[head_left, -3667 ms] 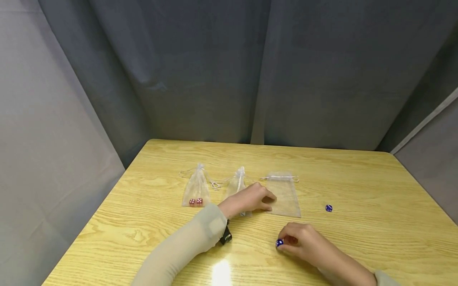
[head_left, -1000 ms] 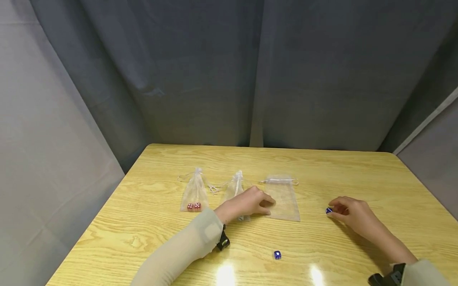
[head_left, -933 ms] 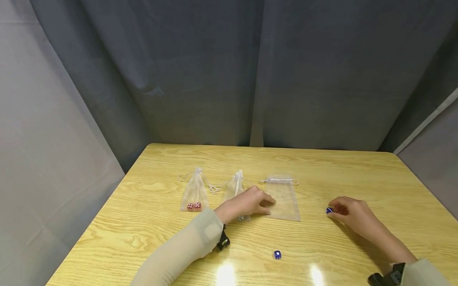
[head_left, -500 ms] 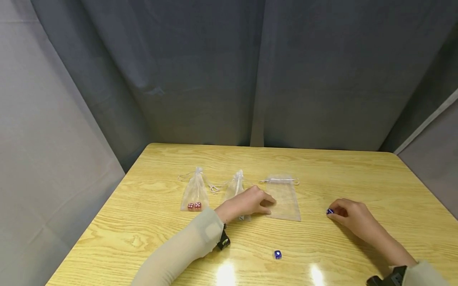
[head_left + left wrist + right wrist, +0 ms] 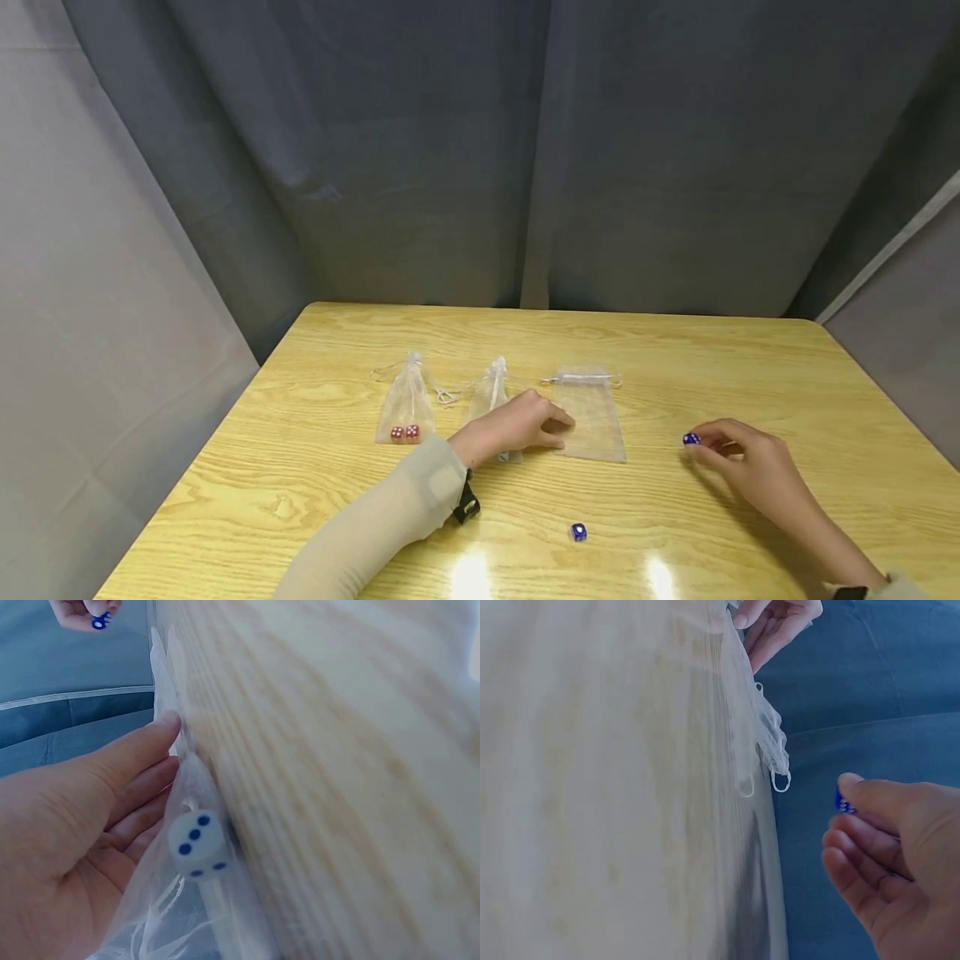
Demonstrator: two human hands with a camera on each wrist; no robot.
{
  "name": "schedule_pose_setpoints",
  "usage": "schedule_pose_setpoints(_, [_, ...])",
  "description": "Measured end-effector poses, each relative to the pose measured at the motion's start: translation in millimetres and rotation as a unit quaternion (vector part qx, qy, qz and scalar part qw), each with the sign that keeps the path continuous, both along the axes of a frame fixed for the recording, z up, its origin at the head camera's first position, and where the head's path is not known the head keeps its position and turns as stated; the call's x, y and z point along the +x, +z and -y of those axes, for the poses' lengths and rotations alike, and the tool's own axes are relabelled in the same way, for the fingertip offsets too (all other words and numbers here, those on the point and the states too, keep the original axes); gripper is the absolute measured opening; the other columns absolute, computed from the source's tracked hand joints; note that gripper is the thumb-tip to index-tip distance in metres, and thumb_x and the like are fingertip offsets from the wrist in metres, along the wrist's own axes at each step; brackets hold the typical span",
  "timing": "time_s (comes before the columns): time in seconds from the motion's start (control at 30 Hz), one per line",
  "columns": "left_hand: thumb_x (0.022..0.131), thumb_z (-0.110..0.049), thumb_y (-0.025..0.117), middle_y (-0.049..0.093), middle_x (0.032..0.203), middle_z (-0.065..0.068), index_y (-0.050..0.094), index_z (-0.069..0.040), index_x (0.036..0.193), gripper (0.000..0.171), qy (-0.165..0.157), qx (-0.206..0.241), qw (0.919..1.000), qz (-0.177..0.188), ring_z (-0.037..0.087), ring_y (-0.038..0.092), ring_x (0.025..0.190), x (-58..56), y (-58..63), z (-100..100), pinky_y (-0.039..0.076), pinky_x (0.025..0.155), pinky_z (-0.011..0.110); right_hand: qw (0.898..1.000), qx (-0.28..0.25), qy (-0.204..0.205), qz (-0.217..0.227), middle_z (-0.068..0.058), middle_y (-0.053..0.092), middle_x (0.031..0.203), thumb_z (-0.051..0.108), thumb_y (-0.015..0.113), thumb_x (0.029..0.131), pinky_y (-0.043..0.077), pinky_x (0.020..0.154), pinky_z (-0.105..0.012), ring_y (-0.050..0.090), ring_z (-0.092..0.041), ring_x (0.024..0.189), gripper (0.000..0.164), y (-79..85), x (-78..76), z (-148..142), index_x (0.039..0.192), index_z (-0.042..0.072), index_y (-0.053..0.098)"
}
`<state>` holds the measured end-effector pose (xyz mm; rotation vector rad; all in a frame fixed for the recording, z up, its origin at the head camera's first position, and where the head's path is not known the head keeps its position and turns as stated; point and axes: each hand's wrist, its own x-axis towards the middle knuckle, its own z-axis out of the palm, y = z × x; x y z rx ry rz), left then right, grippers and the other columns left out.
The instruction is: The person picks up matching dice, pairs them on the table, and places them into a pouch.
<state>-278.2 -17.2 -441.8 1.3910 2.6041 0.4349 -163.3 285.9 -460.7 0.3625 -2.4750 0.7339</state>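
My right hand pinches a blue die between thumb and fingertips, lifted off the table. My left hand rests with thumb and fingers apart at the left edge of a flat, sheer white drawstring bag. A second blue die lies on the table nearer to me, between the hands. Partly beneath my left wrist is a gathered sheer bag with a white die in it, its dots blue in the left wrist view. Further left lies another gathered bag holding two red dice.
The wood-grain table carries all of these. Thin white cords trail from the bags. Dark grey curtains hang behind the table's back edge, with lighter cloth on the left.
Earlier the right hand held the nearer blue die, then set it on the table and reached right to the other one. It now has that die raised slightly. The left hand stays in place.
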Motion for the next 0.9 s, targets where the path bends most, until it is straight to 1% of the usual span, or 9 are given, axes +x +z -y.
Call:
schedule_pose_setpoints(0.2, [0.089,-0.026,0.072,0.07,0.123,0.001,0.068,-0.012,0.124,0.038,0.004,0.003,1.0,0.006,0.008,0.068,0.109,0.5,0.3,1,0.051,0.092,0.012,1.0,-0.024,-0.001,-0.016,0.007,0.068,0.073,0.0,0.081,0.074,0.046,0.061,-0.003,0.056,0.013,0.069,0.025,7.0,13.8,3,0.093,0.014,0.073])
schedule_pose_setpoints(0.4, [0.089,-0.026,0.072,0.07,0.123,0.0,0.068,-0.013,0.124,0.038,0.0,0.002,1.0,-0.002,0.007,0.068,0.109,0.2,-0.7,0,0.051,0.092,0.012,0.999,-0.042,-0.003,-0.002,0.011,0.067,0.075,0.002,0.081,0.076,0.046,0.062,-0.003,0.057,0.012,0.069,0.026,13.9,24.4,6,0.094,0.018,0.073])
schedule_pose_setpoints(0.47, [0.089,-0.026,0.072,0.07,0.124,0.0,0.068,-0.013,0.124,0.038,0.002,0.002,1.0,0.001,0.007,0.068,0.109,-0.1,-0.9,1,0.052,0.092,0.012,0.999,-0.046,0.0,0.003,0.011,0.067,0.075,0.002,0.081,0.076,0.046,0.062,-0.004,0.058,0.011,0.07,0.026,16.2,26.3,8,0.094,0.019,0.073])
schedule_pose_setpoints(0.6, [0.089,-0.025,0.072,0.07,0.124,0.001,0.068,-0.012,0.124,0.038,0.003,0.002,1.0,0.002,0.008,0.068,0.109,-0.2,-0.5,1,0.052,0.092,0.012,0.999,-0.047,0.015,0.007,0.013,0.067,0.075,0.003,0.081,0.075,0.046,0.06,-0.006,0.059,0.01,0.07,0.027,20.0,29.6,14,0.095,0.02,0.073])
schedule_pose_setpoints(0.77, [0.09,-0.025,0.071,0.07,0.124,0.001,0.068,-0.012,0.125,0.037,0.001,0.003,1.0,0.005,0.008,0.068,0.11,0.3,0.4,1,0.052,0.093,0.013,0.998,-0.044,0.038,0.008,0.016,0.066,0.076,0.004,0.082,0.075,0.046,0.056,-0.009,0.059,0.008,0.069,0.028,21.2,31.6,24,0.094,0.023,0.072])
schedule_pose_setpoints(0.9, [0.089,-0.025,0.072,0.07,0.123,0.001,0.068,-0.012,0.124,0.037,-0.001,0.005,1.0,0.006,0.008,0.068,0.109,0.5,0.5,0,0.052,0.092,0.012,0.998,-0.039,0.056,0.009,0.014,0.068,0.077,0.007,0.081,0.077,0.047,0.055,-0.01,0.059,0.007,0.069,0.025,20.8,32.5,31,0.092,0.024,0.072])
